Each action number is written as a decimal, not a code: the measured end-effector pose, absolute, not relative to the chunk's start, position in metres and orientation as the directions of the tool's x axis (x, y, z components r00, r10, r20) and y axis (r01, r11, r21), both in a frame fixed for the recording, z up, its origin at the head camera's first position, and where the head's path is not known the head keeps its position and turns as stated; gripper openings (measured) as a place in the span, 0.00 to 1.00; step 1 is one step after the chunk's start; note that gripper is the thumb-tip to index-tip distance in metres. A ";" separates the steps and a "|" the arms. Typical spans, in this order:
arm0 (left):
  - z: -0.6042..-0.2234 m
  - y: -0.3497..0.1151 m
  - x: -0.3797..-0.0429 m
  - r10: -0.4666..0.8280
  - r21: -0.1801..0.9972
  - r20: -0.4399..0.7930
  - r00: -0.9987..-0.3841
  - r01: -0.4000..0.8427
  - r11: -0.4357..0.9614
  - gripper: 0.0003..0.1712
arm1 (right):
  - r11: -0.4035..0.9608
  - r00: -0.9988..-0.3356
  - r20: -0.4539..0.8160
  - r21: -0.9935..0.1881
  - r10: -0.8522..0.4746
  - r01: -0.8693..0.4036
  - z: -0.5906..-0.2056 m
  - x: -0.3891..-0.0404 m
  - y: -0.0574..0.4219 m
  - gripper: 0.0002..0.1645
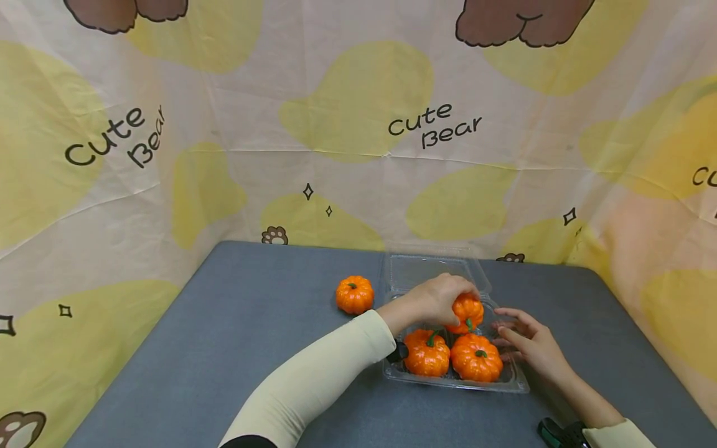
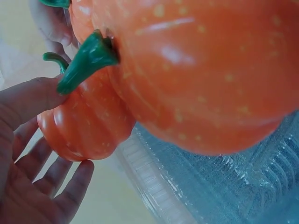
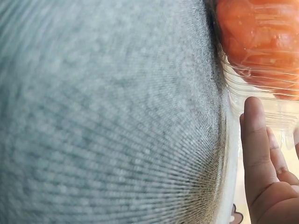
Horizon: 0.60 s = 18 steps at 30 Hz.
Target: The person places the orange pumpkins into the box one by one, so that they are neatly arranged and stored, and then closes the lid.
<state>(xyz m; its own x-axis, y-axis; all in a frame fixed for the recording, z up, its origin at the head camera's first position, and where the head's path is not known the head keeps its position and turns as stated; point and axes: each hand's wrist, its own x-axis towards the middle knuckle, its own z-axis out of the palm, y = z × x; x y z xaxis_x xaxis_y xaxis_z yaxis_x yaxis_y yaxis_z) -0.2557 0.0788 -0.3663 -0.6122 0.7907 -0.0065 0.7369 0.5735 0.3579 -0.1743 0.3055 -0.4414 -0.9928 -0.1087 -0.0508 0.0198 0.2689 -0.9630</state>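
Observation:
My left hand (image 1: 434, 302) reaches over the clear plastic container (image 1: 456, 384) and grips a small orange pumpkin (image 1: 469, 311) at its back right. In the left wrist view the thumb lies by that pumpkin's (image 2: 88, 126) green stem, with the fingers around its far side. Two more pumpkins sit in the front of the container, a left one (image 1: 427, 353) under my wrist and a right one (image 1: 477, 358). My right hand (image 1: 532, 342) is at the container's right side, its fingers loosely extended along the clear wall (image 3: 238, 84).
A further pumpkin (image 1: 355, 295) stands on the grey table (image 1: 269, 323), left of the container. The container's clear lid (image 1: 431, 270) lies folded back behind it. A printed curtain (image 1: 347, 112) hangs behind the table.

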 end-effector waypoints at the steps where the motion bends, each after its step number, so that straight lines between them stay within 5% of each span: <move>1: -0.367 0.079 -0.256 0.790 0.357 -0.009 -0.613 0.736 0.575 0.31 | 0.270 -0.993 -0.051 -0.963 -0.108 0.020 -0.442 -0.174 0.305 0.23; 18: -0.371 0.079 -0.261 0.768 0.422 -0.005 -0.640 0.695 0.582 0.31 | 0.289 -0.994 -0.041 -0.957 -0.101 0.010 -0.442 -0.174 0.306 0.26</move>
<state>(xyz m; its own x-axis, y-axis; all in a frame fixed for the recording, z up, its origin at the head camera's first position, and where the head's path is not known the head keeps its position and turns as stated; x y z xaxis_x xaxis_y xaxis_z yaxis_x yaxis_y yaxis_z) -0.2607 0.0788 -0.3713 -0.6404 0.7681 -0.0054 0.6949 0.5823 0.4220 -0.1743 0.3056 -0.4416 -0.9940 -0.1015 -0.0410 0.0099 0.2892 -0.9572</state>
